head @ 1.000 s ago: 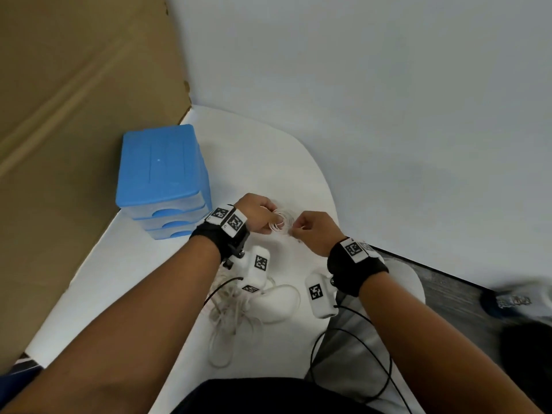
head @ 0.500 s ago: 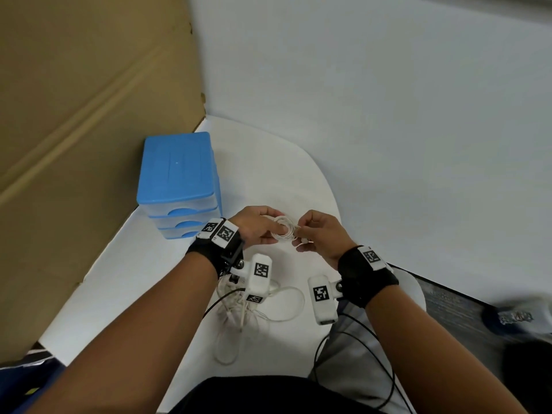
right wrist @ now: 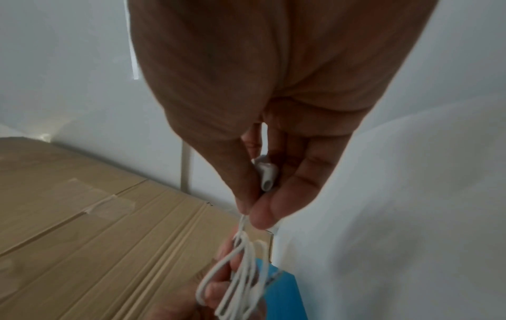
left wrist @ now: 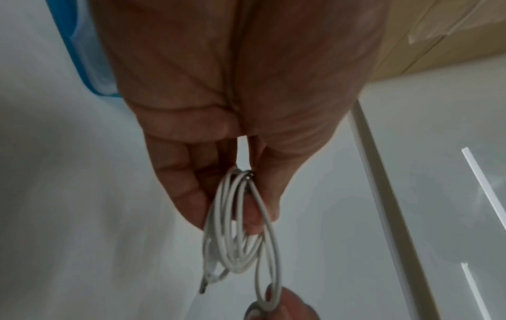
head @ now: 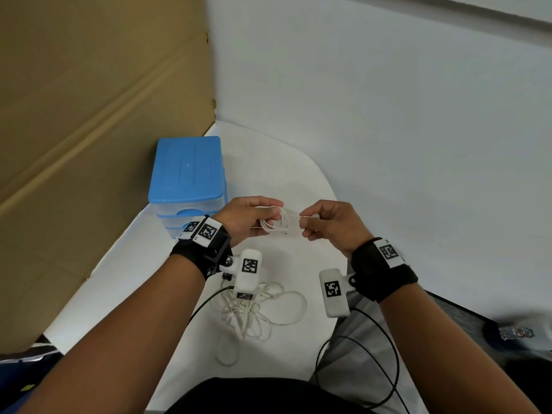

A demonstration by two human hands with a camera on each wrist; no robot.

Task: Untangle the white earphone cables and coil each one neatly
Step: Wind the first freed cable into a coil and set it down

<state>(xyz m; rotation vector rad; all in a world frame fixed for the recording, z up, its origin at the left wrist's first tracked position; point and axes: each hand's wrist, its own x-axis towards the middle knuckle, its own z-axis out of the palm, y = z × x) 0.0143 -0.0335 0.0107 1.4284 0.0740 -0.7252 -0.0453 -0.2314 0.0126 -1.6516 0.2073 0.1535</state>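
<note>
You have a thin, smooth white earphone cable wound into a small round coil [head: 273, 224], several loops deep, held above the white table [head: 143, 264]. Your left hand [head: 248, 219] grips that coil, fingers and thumb curled round its upper edge, and your right hand [head: 328, 224] pinches the free end of the same cable between thumb and forefinger, so a short strand runs nearly level between the two hands, which are close but apart. Your right wrist camera shows what the head view hides: a glossy, rounded earbud [right wrist: 267, 175] tucked in your palm behind the pinch. Your left wrist camera shows the loops hanging edge-on from your fingers [left wrist: 178, 190], with a plug end dangling at the coil's lower left. Only the head view shows the second earphone cable [head: 257, 315], a loose tangled heap of white loops lying on the table below your left wrist, nearer your body. A blue-lidded plastic drawer box [head: 186, 180] with rounded corners stands just beyond your left hand, against a ridged brown cardboard sheet [head: 89, 130].
</note>
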